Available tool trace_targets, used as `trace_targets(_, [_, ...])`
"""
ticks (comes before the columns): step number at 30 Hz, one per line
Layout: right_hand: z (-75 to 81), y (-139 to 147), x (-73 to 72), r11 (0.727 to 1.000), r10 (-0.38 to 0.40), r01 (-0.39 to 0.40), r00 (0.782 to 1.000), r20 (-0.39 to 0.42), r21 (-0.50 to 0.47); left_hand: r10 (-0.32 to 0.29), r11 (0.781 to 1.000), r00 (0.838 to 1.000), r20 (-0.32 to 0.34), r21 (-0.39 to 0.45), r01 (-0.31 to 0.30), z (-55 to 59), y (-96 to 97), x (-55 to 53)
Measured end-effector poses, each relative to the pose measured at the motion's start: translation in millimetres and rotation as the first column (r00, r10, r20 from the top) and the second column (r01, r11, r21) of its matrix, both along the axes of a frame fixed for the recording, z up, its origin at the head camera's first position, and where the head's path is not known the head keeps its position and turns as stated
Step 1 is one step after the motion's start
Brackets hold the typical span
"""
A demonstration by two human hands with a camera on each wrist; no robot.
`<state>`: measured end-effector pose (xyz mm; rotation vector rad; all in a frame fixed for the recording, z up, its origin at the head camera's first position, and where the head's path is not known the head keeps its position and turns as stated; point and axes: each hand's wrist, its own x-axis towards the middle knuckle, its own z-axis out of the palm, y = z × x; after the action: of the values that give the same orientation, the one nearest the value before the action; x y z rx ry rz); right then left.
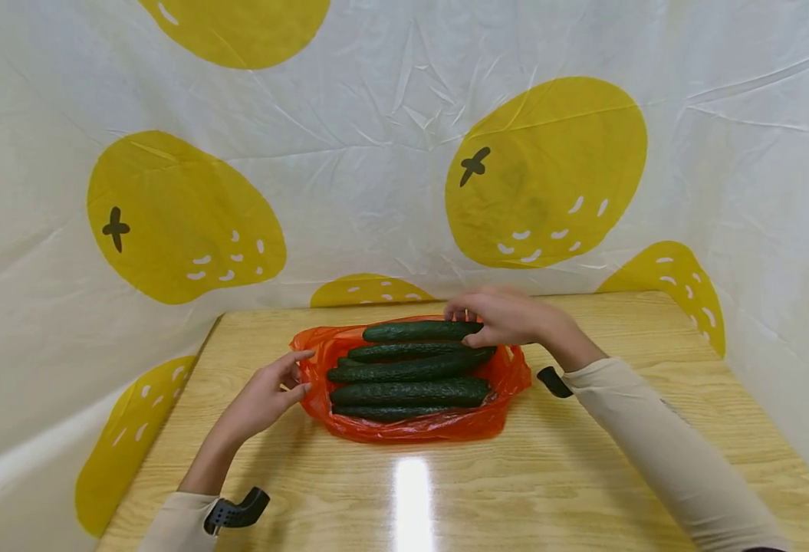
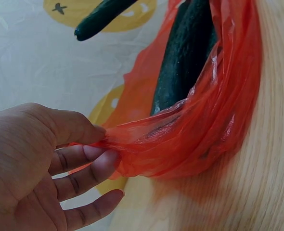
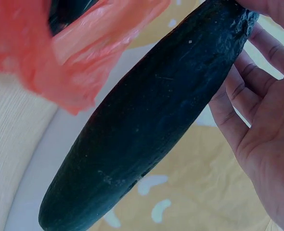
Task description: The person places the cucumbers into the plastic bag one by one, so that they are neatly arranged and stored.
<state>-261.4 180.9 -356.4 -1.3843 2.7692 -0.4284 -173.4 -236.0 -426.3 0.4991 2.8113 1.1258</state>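
Near the bag's far side my right hand [image 1: 504, 316] grips a dark green cucumber [image 1: 411, 331] by its right end. The right wrist view shows that cucumber [image 3: 147, 115] slanting across, thumb on one side and fingers behind. In the left wrist view its other end [image 2: 103, 19] hangs apart from the rest. Several more cucumbers [image 1: 411, 392] lie side by side in an opened red plastic bag [image 1: 404, 433]. With thumb and fingers, my left hand [image 1: 262, 399] pinches the bag's left edge; the thin film [image 2: 200, 154] stretches from the fingertips.
The bag sits on a light wooden table [image 1: 349, 491], toward its back edge. Behind and at both sides hangs a white sheet [image 1: 363, 199] with yellow fruit prints. Black wrist mounts [image 1: 238, 510] are strapped at both cuffs.
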Motion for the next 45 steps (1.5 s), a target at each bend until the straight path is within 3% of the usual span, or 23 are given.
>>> trace_targets(29, [-11.6, -62, -4.4, 0.995, 0.097, -0.097, 0.995, -0.003, -0.033, 0.003, 1.0, 1.0, -0.006, -0.008, -0.003, 1.0, -0.3, 1.6])
trace_targets(38, [-22.5, -73, -14.0, 0.993, 0.109, -0.109, 0.994, 0.013, -0.043, 0.022, 1.0, 1.0, 0.008, -0.002, -0.022, 2.5, 2.2, 1.4])
trace_targets(45, [-35.1, -76, -20.7, 0.997, 0.072, -0.071, 0.997, 0.031, -0.024, 0.023, 1.0, 1.0, 0.011, -0.006, -0.023, 2.5, 3.4, -0.2])
